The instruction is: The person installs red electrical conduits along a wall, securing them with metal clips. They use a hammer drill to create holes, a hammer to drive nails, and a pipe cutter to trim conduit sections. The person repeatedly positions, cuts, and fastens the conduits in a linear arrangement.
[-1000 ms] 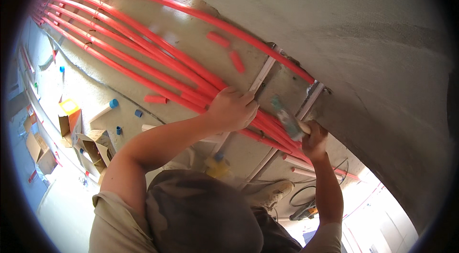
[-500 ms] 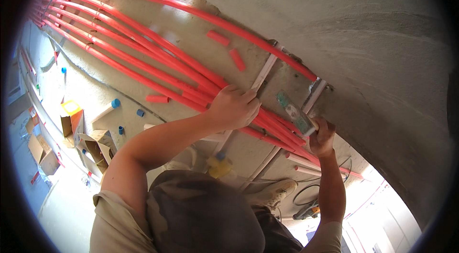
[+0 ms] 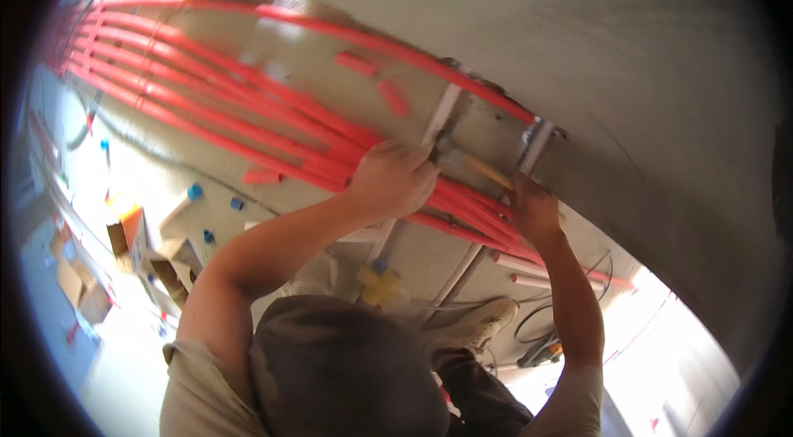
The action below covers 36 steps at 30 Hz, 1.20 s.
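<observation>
My right hand (image 3: 537, 207) is closed round the wooden handle of a hammer (image 3: 490, 172). The hammer's head is smeared by motion and lies close to my left fingertips. My left hand (image 3: 395, 181) is closed in a pinch at a pale metal strip (image 3: 443, 113) on the floor. What its fingers hold, if anything, is too small to make out. Under both hands runs a bundle of red pipes (image 3: 281, 111), which fans out toward the far left. A second pale strip (image 3: 537, 144) lies beside my right hand.
A single red pipe (image 3: 363, 34) follows the base of the grey wall (image 3: 661, 65). Short red offcuts (image 3: 393, 97) lie beyond the bundle. Blue fittings (image 3: 237, 204) and open cardboard boxes (image 3: 171, 272) are at left. A cable (image 3: 529, 323) and power tool (image 3: 541, 352) lie by my shoe (image 3: 487, 323).
The hammer has swung from above my right hand down and left, its head now beside my left fingertips. My left hand keeps its pinch at the strip. The whole view has shifted slightly.
</observation>
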Motion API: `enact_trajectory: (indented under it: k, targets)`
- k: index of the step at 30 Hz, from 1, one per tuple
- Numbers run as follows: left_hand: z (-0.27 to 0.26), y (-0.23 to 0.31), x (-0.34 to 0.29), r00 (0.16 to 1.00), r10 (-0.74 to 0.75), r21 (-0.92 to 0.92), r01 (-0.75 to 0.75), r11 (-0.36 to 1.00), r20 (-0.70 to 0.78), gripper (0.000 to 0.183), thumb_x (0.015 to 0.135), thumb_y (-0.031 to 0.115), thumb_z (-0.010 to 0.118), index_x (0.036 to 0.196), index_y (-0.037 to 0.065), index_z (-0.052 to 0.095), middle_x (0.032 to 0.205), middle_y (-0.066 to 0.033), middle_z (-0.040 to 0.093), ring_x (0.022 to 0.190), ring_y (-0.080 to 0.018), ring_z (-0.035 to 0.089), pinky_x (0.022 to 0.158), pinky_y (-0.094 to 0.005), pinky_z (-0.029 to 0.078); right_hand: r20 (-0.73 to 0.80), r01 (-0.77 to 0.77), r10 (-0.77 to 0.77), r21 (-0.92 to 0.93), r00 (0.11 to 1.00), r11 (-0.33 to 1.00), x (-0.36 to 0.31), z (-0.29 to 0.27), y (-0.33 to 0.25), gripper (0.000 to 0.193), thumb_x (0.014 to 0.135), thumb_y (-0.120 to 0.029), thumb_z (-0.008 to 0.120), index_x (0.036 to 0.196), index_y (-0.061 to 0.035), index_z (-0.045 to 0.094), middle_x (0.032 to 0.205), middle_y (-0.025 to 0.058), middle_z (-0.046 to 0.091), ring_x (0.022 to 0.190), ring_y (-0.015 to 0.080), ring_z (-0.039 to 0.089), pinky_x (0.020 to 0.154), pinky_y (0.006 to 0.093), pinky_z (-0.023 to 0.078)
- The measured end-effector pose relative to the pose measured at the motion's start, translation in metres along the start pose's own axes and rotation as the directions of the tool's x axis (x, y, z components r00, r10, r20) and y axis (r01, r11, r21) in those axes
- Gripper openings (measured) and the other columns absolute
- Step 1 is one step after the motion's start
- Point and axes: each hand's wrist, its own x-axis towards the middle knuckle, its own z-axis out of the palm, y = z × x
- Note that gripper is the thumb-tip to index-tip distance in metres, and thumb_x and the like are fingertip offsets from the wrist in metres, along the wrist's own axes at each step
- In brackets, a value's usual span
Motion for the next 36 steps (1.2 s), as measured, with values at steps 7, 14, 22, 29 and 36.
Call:
enact_trajectory:
  k: [7,14,22,29,36]
  targets:
    - [-0.005,-0.001,0.015,0.997,-0.016,0.023,0.014,1.000,0.076,0.021,0.088,0.017,0.076,0.073,0.009,0.064,0.074,-0.0036,0.057,0.057,-0.0238,0.061,0.051,-0.0397,0.048,-0.312,-0.138,0.237,0.308,0.920,0.941,-0.059,-0.002,-0.005,0.022,0.096,-0.012,0.073,0.115,-0.0028,0.069,0.073,0.0166,0.069,0.061,0.0315,0.070,0.059,0.0406,0.055]
    - [0.005,-0.002,0.018,0.963,-0.122,0.038,0.117,0.992,0.239,0.022,0.091,0.020,0.073,0.076,0.006,0.065,0.078,-0.0070,0.064,0.064,-0.0309,0.065,0.054,-0.0451,0.052,-0.040,-0.559,0.616,0.376,0.787,0.739,-0.108,-0.009,-0.016,0.048,0.096,-0.017,0.070,0.143,-0.0066,0.063,0.079,0.0162,0.072,0.069,0.0333,0.070,0.070,0.0400,0.056]
    - [-0.007,-0.005,0.092,0.742,-0.312,-0.161,0.489,0.857,0.593,0.009,0.091,0.009,0.062,0.093,0.001,0.066,0.091,-0.0122,0.066,0.081,-0.0280,0.069,0.074,-0.0379,0.055,0.095,-0.631,0.657,0.410,0.748,0.659,-0.149,0.023,-0.060,0.055,0.099,-0.024,0.066,0.151,-0.0144,0.051,0.089,0.0233,0.073,0.088,0.0469,0.071,0.077,0.0562,0.055]
    - [0.050,0.044,0.165,0.571,0.007,-0.456,0.648,0.610,0.821,0.015,0.091,-0.005,0.058,0.104,-0.001,0.064,0.103,-0.0065,0.065,0.093,-0.0166,0.065,0.084,-0.0310,0.052,0.154,-0.638,0.648,0.446,0.746,0.628,-0.158,0.029,-0.077,0.054,0.103,-0.025,0.059,0.151,-0.0074,0.042,0.083,0.0203,0.073,0.073,0.0427,0.072,0.065,0.0550,0.056]
    - [0.113,0.081,0.163,0.735,0.110,-0.523,0.361,0.772,0.669,0.022,0.086,-0.004,0.071,0.107,-0.001,0.074,0.108,-0.0053,0.073,0.092,-0.0162,0.067,0.084,-0.0308,0.053,0.101,-0.558,0.569,0.393,0.816,0.731,-0.168,0.038,-0.066,0.072,0.098,-0.018,0.059,0.162,-0.0028,0.029,0.081,0.0178,0.073,0.072,0.0389,0.073,0.064,0.0515,0.057]
